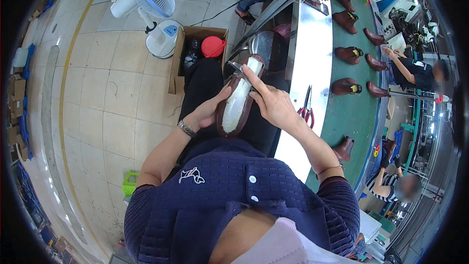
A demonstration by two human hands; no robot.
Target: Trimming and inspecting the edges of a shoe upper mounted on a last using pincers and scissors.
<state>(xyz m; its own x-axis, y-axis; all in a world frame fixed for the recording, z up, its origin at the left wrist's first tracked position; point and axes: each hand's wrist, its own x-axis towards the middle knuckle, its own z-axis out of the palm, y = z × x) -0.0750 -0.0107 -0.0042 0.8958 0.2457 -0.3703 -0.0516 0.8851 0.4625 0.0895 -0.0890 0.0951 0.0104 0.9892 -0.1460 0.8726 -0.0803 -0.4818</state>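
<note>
A dark brown leather shoe with a long, whitish underside [237, 107] lies sole-up over the black-trousered lap [201, 85] of the seated person, its broad, rounded end toward the navy ribbed shirt [224, 176]. It looks light enough for one hand to carry, stiff along the sole and more yielding in the leather, which would probably mark under a hard pinch; the patchy pale surface may be slick or tacky, so the brown sides seem the better place to hold. The bare left hand [206, 113] does that, its fingers wrapped round the shoe's left flank. The bare right hand [274, 107] is closed on a slim grey metal tool [237, 66], index finger stretched along the shoe's far part; the fingers hide much of the tool, so its exact kind is hard to tell. To the right, red-handled pliers or cutters [307, 112] rest on a glossy white tabletop strip [312, 44], and beyond it brown leather boots [348, 55] stand in rows on a flat green belt [356, 117].
</note>
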